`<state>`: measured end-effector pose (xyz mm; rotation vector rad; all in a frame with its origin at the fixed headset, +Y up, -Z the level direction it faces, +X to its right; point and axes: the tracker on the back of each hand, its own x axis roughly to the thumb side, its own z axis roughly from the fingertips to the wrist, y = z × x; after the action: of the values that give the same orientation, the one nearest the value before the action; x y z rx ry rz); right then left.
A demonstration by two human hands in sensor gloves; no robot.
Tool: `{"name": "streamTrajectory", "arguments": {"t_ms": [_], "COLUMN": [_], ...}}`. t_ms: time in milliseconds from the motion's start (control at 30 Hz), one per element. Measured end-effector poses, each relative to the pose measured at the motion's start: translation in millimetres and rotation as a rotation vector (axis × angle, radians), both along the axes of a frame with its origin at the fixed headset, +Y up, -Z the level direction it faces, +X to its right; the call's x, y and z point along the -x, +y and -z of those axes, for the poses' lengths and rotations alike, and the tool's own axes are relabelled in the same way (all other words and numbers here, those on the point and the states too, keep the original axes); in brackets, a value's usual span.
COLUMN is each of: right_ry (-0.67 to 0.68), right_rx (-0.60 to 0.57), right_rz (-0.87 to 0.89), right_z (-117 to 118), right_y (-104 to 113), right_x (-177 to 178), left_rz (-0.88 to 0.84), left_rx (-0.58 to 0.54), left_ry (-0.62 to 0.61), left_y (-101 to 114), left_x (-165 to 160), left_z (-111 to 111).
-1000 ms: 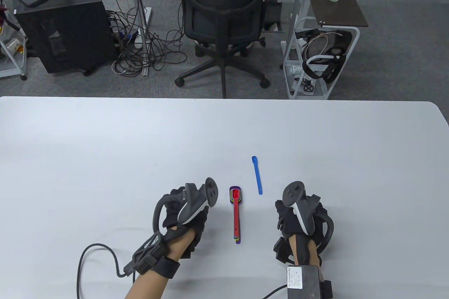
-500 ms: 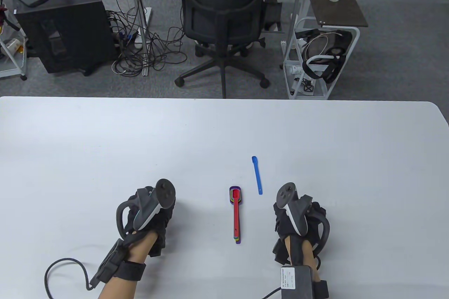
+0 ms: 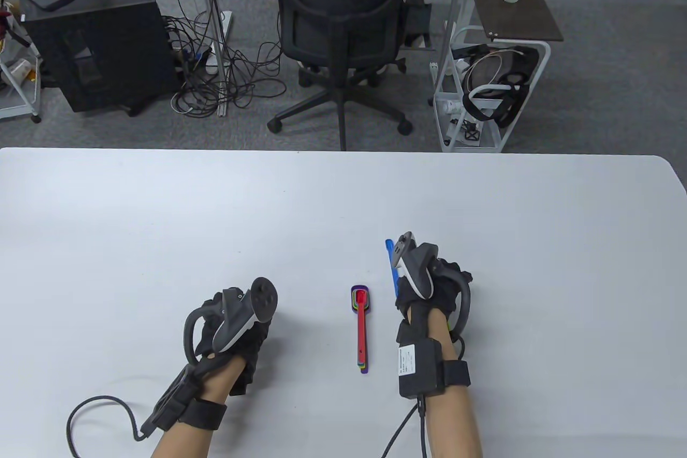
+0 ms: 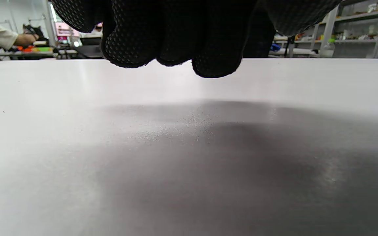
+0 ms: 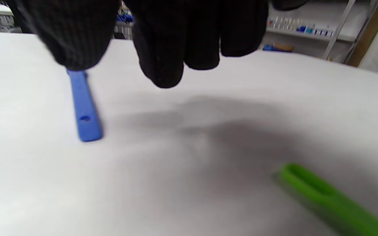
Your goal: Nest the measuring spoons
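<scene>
One nested stack of measuring spoons point(image 3: 361, 330) lay on the white table point(image 3: 161, 222) between the two hands, its bowls pointing away from the person and a red spoon point(image 3: 362, 318) on top. How many spoons made up the stack could not be counted; edges of purple, yellow, green and blue showed at the bowl end and at the handle tips. One loose blue spoon point(image 3: 390, 259) lay just to the stack's right, apart from it and unnested, its far end visible and the rest hidden under the right hand point(image 3: 429, 286). In the right wrist view the blue spoon's point(image 5: 84, 108) handle end, with one small hole, lay flat on the table while one gloved fingertip point(image 5: 74, 49) hung right at its upper part; whether it touched could not be told. The other fingers point(image 5: 162, 62) hung curled above the table, clamped on nothing. A single blurred green handle point(image 5: 323, 196) crossed that view's lower right corner. The left hand point(image 3: 236, 324) sat well to the stack's left, and in the left wrist view its fingers point(image 4: 176, 39) were curled loosely together above the bare tabletop, holding nothing. One tracker was strapped to each hand. Beyond the table stood one black office chair point(image 3: 341, 23) and one white cart point(image 3: 491, 82).
</scene>
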<state>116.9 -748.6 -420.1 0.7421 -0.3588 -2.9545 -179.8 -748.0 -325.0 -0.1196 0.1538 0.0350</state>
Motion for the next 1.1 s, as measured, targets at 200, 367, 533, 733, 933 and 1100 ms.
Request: {"name": "streamTrajectory", "arguments": {"t_ms": [200, 367, 533, 733, 933, 1100], "right_ry": [0.028, 0.042, 0.027, 0.047, 0.069, 0.082], "right_rx": [0.036, 0.0, -0.036, -0.082, -0.109, -0.127], "right_rz": [-0.027, -0.067, -0.011, -0.1, -0.073, -0.008], "right_z": [17.8, 16.9, 13.3, 3.5, -8.9, -26.5], "right_y": [-12.6, -18.1, -17.2, -14.8, -7.9, -4.9], "right_x": [13.6, 19.7, 8.2, 2.9, 2.6, 8.1], "left_rz": [-0.005, 0.009, 0.0, -0.01, -0.019, -0.036], "left_rx": [0.019, 0.028, 0.02, 0.023, 0.024, 0.038], "left_ry": [0.0, -0.003, -0.005, -0.003, 0.0, 0.002], "left_y": [-4.9, -7.4, -5.5, -6.8, -6.9, -9.8], "left_x": [-2.4, -3.1, -3.2, -3.0, -2.4, -1.9], "left_z": [3.0, 3.4, 2.1, 1.5, 1.5, 0.2]}}
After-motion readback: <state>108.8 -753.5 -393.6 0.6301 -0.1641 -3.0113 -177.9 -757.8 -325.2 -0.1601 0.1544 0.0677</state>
